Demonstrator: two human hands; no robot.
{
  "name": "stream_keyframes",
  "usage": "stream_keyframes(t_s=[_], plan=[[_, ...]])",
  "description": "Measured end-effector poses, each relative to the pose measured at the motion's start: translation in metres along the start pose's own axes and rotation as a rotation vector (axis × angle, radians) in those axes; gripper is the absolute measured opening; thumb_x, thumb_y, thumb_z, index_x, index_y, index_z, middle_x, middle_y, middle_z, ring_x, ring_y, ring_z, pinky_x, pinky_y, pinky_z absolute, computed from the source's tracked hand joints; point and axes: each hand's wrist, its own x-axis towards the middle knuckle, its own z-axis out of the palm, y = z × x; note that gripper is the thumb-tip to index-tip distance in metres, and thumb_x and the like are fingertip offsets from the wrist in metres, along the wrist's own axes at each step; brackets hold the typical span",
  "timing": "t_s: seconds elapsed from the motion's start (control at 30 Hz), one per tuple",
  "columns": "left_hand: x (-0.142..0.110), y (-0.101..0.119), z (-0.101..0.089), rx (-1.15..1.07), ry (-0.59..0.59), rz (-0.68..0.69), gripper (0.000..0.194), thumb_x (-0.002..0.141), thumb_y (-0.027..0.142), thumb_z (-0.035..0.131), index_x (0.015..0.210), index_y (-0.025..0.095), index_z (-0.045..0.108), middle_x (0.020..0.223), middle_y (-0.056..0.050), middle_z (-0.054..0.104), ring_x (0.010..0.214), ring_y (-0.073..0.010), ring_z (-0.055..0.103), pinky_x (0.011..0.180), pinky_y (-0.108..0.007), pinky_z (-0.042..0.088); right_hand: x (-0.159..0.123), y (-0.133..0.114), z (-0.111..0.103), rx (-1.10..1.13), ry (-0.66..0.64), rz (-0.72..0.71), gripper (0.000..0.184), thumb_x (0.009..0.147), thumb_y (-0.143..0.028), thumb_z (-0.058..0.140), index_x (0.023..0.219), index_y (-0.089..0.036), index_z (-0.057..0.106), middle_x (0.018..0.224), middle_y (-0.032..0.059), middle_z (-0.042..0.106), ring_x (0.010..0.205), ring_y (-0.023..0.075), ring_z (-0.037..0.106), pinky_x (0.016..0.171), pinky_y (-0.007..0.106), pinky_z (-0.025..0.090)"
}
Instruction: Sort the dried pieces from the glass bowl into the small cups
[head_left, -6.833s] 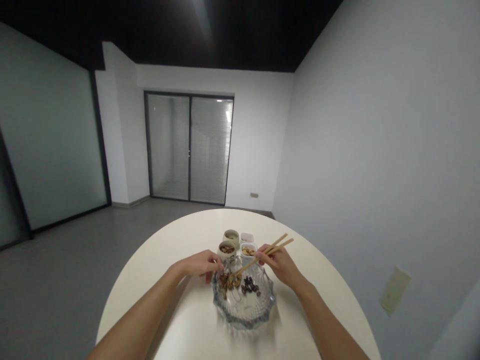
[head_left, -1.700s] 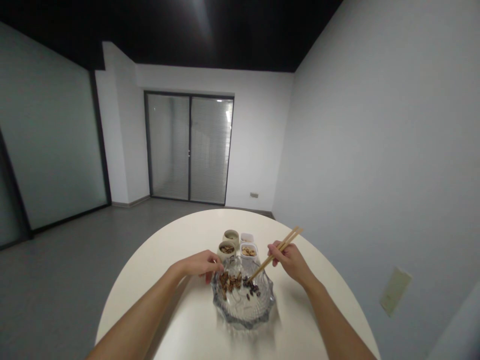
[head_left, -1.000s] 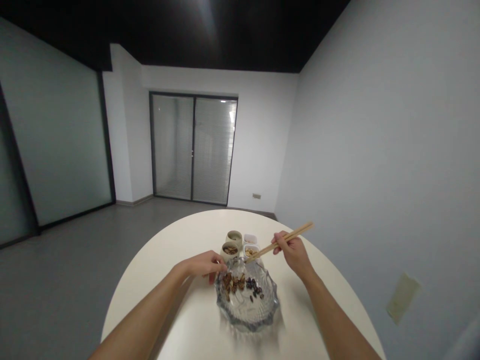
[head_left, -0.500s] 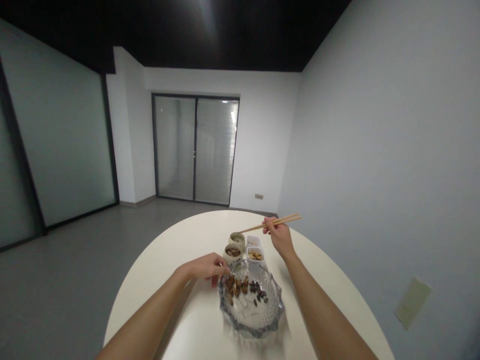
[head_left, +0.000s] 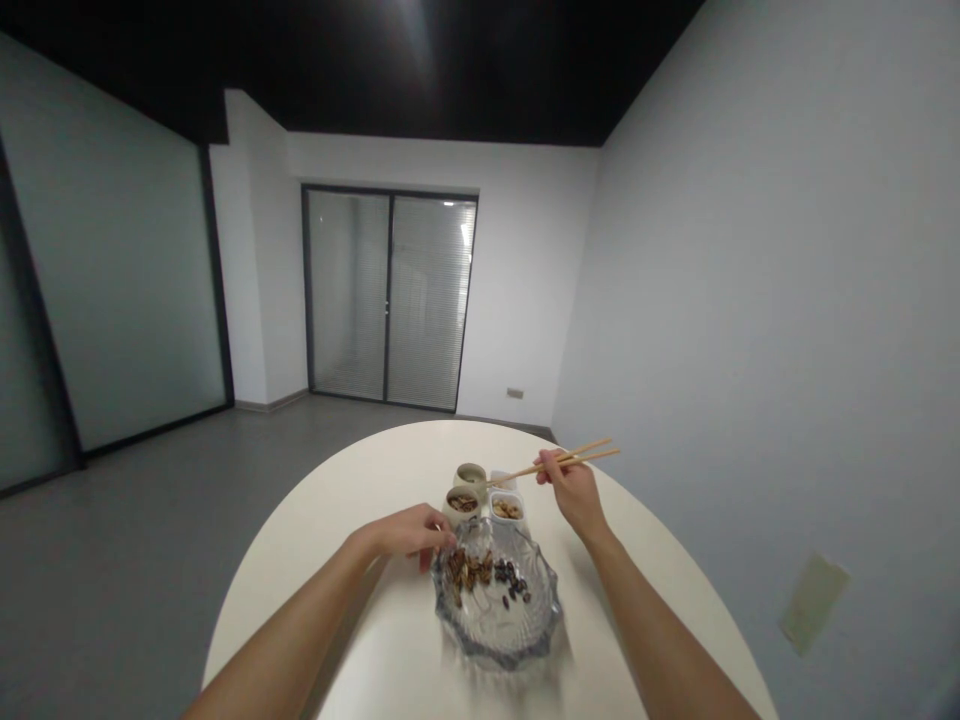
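A pair of wooden chopsticks (head_left: 523, 472) is held in my right hand (head_left: 576, 492), fingers closed around them. Their tips reach left, over the small containers. At the left rim of a clear glass bowl (head_left: 504, 655) with a scalloped edge, my left hand (head_left: 412, 530) pinches the glass between thumb and fingers. Inside the bowl lie brown nut-like pieces (head_left: 466, 572) on the left and several dark, bean-like pieces (head_left: 511, 576) to their right. Whether the chopstick tips grip anything is too small to tell.
Behind the bowl stand two round pale cups, the nearer cup (head_left: 452, 512) holding brown bits, the farther cup (head_left: 461, 468) greenish inside. Beside them are two white square containers, the nearer one (head_left: 520, 500) with yellowish pieces. All rest on a round white table (head_left: 322, 530).
My right hand has moved nearer and slightly right, bringing the chopstick tips out of the far cup toward the gap between the containers. The left hand stays at the bowl's rim.
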Motion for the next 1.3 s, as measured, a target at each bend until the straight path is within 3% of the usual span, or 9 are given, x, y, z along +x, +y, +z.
stream_keyframes(t_s=[0.1,0.2,0.37,0.6,0.8,1.0,1.3], plan=[[0.001,-0.001,0.0,0.005,0.007,-0.013,0.036,0.081,0.048,0.056,0.087,0.014,0.068,0.056,0.002,0.057,0.051,-0.0141,0.058,0.045,-0.021,0.034,-0.02,-0.008,-0.007,0.049,-0.068,0.024,0.053,0.09,-0.066,0.05,0.071,-0.019,0.068,0.059,0.0041,0.065,0.062,0.0205,0.063,0.062,0.03,0.049],[0.001,0.0,0.0,0.01,0.01,-0.02,0.037,0.08,0.049,0.057,0.086,0.014,0.067,0.057,0.002,0.057,0.051,-0.0136,0.057,0.045,-0.021,0.034,-0.039,-0.013,-0.013,0.042,-0.234,0.023,0.045,0.09,-0.058,0.055,0.073,-0.019,0.07,0.059,0.0033,0.067,0.06,0.0194,0.063,0.06,0.028,0.048],[-0.001,0.005,0.0,-0.002,-0.003,-0.011,0.038,0.08,0.051,0.057,0.083,0.014,0.066,0.057,0.002,0.055,0.051,-0.0136,0.057,0.044,-0.021,0.032,-0.05,-0.018,-0.019,-0.045,-0.377,0.008,0.039,0.091,-0.048,0.058,0.068,-0.019,0.07,0.062,0.0032,0.067,0.059,0.0176,0.06,0.055,0.026,0.044],[-0.001,0.004,0.001,0.02,0.01,-0.034,0.038,0.079,0.052,0.057,0.082,0.015,0.066,0.054,0.002,0.055,0.049,-0.0126,0.053,0.046,-0.022,0.031,-0.052,-0.021,-0.02,-0.033,-0.389,-0.021,0.033,0.082,-0.05,0.07,0.07,-0.019,0.071,0.068,0.0046,0.068,0.064,0.0189,0.06,0.058,0.028,0.046],[-0.001,0.003,0.001,-0.001,0.002,-0.009,0.037,0.08,0.05,0.057,0.084,0.015,0.067,0.056,0.002,0.056,0.049,-0.0131,0.055,0.045,-0.022,0.032,-0.05,-0.022,-0.023,0.013,-0.339,0.041,0.03,0.081,-0.049,0.071,0.074,-0.019,0.072,0.07,0.005,0.07,0.066,0.0197,0.062,0.06,0.028,0.047],[0.001,0.004,0.003,-0.006,0.005,0.004,0.038,0.077,0.048,0.058,0.097,0.015,0.064,0.057,0.004,0.055,0.046,-0.0112,0.051,0.044,-0.021,0.031,-0.046,-0.012,-0.031,0.035,-0.313,0.079,0.028,0.083,-0.045,0.069,0.073,-0.019,0.072,0.066,0.0039,0.069,0.064,0.0188,0.062,0.059,0.027,0.047],[0.002,0.004,0.003,-0.017,-0.006,0.021,0.033,0.081,0.047,0.056,0.088,0.016,0.062,0.055,0.004,0.055,0.047,-0.0113,0.05,0.043,-0.02,0.031,-0.051,-0.021,-0.018,0.026,-0.363,0.08,0.027,0.084,-0.042,0.069,0.071,-0.019,0.071,0.065,0.0034,0.068,0.062,0.018,0.06,0.057,0.027,0.045]])
